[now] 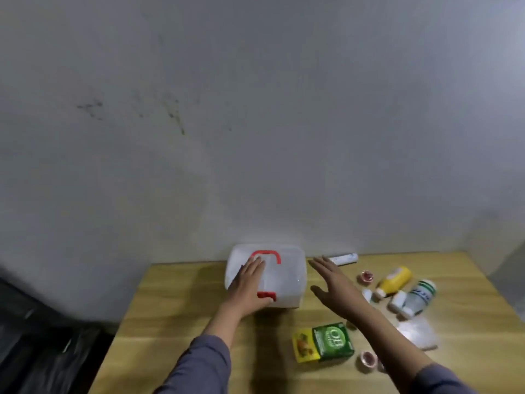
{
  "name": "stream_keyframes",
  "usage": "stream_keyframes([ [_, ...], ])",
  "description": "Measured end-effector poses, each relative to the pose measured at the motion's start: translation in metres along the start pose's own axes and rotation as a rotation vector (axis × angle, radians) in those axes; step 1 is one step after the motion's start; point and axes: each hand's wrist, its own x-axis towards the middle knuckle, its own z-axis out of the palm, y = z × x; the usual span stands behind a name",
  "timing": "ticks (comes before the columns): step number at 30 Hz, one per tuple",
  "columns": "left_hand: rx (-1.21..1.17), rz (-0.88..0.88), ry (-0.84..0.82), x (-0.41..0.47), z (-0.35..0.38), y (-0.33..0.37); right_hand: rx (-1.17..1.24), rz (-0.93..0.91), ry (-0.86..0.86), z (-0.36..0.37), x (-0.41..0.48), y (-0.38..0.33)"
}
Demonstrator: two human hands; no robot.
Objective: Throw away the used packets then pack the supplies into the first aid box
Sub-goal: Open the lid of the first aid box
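The first aid box (287, 275), translucent white with a red handle and red latch, stands shut on the wooden table (176, 322) by the wall. My left hand (248, 282) lies flat on its lid, thumb near the latch. My right hand (331, 282) hovers just right of the box, fingers spread, holding nothing. Supplies lie to the right: a yellow bottle (395, 280), a white bottle with a green label (420, 297), a white tube (343, 258), a green box (333, 341) beside a yellow box (304, 346), two tape rolls (366, 277) (368, 359) and a clear plastic packet (417, 332).
A grey wall rises right behind the table. A black bin bag (37, 336) sits on the floor to the left of the table. Small white bottles (397, 301) lie among the supplies.
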Motion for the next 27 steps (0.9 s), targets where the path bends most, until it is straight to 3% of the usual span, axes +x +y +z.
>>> stream_keyframes([
  [5, 0.053, 0.020, -0.053, -0.015, 0.004, -0.056, -0.209, -0.163, -0.035, 0.059, 0.020, -0.029],
  [10, -0.009, 0.028, 0.068, -0.014, 0.021, -0.066, -0.539, -0.264, 0.015, 0.099, 0.031, -0.030],
  [18, -0.171, 0.051, 0.358, 0.006, 0.060, -0.077, -0.621, -0.490, 0.376, 0.118, 0.054, 0.007],
  [27, -0.150, 0.113, 0.615, 0.016, 0.085, -0.075, -0.629, -0.756, 0.498, 0.118, 0.057, 0.042],
])
